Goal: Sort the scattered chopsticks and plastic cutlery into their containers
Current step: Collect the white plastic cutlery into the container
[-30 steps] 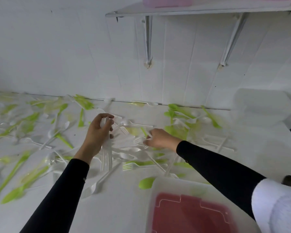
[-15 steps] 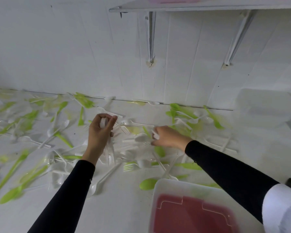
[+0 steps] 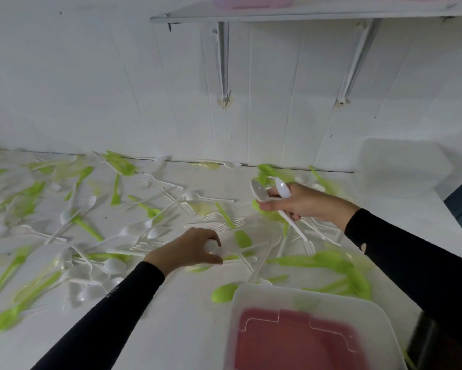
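Plastic cutlery lay scattered beyond the lidded container, where the right hand gripped a bunch of white spoons and the left hand curled round another white piece, best lifted clear of the tangle before joining the bunch.

On my white desk, white and green plastic cutlery lies scattered across mid-frame; a translucent container showing red sits lower right.
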A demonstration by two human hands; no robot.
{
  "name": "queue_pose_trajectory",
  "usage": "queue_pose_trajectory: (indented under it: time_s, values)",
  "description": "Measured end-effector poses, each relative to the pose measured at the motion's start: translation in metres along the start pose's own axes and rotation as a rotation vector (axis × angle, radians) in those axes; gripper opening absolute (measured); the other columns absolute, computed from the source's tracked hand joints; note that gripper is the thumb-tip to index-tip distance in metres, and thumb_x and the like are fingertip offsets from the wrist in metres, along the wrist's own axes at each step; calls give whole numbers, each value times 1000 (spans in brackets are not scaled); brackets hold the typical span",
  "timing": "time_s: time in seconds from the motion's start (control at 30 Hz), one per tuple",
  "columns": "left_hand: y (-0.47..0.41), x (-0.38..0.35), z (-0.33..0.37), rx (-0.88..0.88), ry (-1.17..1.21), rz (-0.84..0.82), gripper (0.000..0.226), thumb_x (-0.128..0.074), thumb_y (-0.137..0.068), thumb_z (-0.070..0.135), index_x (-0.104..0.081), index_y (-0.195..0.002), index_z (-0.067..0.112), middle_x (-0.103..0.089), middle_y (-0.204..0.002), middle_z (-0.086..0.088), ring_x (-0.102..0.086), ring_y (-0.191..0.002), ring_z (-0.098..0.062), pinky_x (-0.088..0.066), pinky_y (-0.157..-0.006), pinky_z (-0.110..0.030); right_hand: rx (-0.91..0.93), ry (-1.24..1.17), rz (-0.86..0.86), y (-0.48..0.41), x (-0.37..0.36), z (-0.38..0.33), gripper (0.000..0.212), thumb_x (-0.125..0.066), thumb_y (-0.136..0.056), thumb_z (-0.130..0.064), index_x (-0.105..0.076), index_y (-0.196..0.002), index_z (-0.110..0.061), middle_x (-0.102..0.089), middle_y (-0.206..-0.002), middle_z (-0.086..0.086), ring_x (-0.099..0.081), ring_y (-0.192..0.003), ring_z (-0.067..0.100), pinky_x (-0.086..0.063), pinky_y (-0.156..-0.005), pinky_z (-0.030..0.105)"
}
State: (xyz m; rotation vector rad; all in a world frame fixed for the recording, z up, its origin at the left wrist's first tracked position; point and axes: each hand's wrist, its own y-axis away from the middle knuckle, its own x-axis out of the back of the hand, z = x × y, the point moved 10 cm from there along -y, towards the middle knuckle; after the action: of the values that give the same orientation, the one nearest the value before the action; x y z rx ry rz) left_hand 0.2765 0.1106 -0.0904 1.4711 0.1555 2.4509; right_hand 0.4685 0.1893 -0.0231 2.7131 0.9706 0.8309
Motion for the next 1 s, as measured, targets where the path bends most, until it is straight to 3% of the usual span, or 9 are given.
queue_pose_trajectory:
  time_s: [0.1, 0.17, 0.27, 0.37, 0.47, 0.57, 0.77, 0.87, 1.0]
  values:
    - [1, 31, 13, -6, 134, 100, 26, -83, -77, 33, -66, -93, 21, -56, -73, 14, -52, -63, 6, -38, -62, -6, -94, 148, -44, 10, -13, 29, 29, -71, -88, -36, -66, -86, -8, -57, -66, -6, -45, -52, 6, -37, -48, 19]
    - [2, 52, 21, 0, 405, 162, 22, -81, -79, 25, -67, -97, 22, -60, -74, 9, -53, -58, 3, -44, -59, -10, -127, 108, -57, 19, -19, 40, 33, -71, -88, -37, -63, -84, -6, -57, -67, -6, -44, -49, 6, -38, -48, 20]
    - [2, 69, 46, -97, 821, 159, 35, -71, -85, 25, -64, -120, 28, -64, -79, 2, -60, -68, -11, -52, -65, -22, -87, -90, -77, 31, -23, 32, 49, -71, -87, -38, -63, -108, 5, -58, -73, 1, -40, -48, 7, -36, -44, 20]
    - [-7, 65, 74, -167, 1109, 95, 35, -60, -89, 29, -60, -124, 26, -63, -89, 2, -67, -85, -18, -53, -73, -27, -19, -266, -79, 44, -21, 10, 37, -73, -76, -49, -74, -85, -13, -66, -94, 18, -40, -51, 7, -35, -45, 21]
    - [-20, 56, 102, -179, 1100, 100, 34, -67, -90, 40, -60, -120, 28, -61, -85, 6, -64, -80, -14, -50, -67, -25, 23, -342, -56, 55, -17, 1, 34, -67, -85, -47, -76, -92, -15, -65, -85, 6, -40, -55, 8, -34, -47, 22]
    - [-32, 47, 128, -158, 1033, 123, 45, -80, -81, 32, -59, -120, 24, -63, -77, 4, -59, -70, -12, -48, -63, -24, 43, -316, -30, 61, -9, 5, 34, -59, -95, -40, -74, -102, -10, -68, -82, -2, -38, -56, 9, -32, -47, 22]
    - [-45, 42, 138, -124, 1251, 222, 35, -73, -86, 24, -64, -119, 18, -63, -76, 2, -57, -67, -15, -43, -65, -28, -1, -370, 108, 61, 10, 24, 33, -63, -90, -46, -77, -94, -16, -63, -73, -7, -39, -57, 11, -31, -47, 22]
    - [-45, 33, 144, -137, 1296, 163, 44, -69, -86, 33, -60, -127, 18, -70, -97, -5, -64, -80, -20, -46, -73, -30, 4, -386, 146, 60, 15, 24, 49, -68, -84, -49, -72, -93, -2, -59, -74, 0, -38, -56, 9, -30, -47, 22]
    - [-46, 19, 152, -174, 1308, 138, 50, -63, -90, 30, -53, -137, 15, -65, -92, -15, -61, -78, -23, -47, -69, -24, 26, -376, 207, 58, 18, 29, 47, -74, -84, -40, -66, -85, 6, -47, -75, 11, -31, -54, 12, -24, -45, 22]
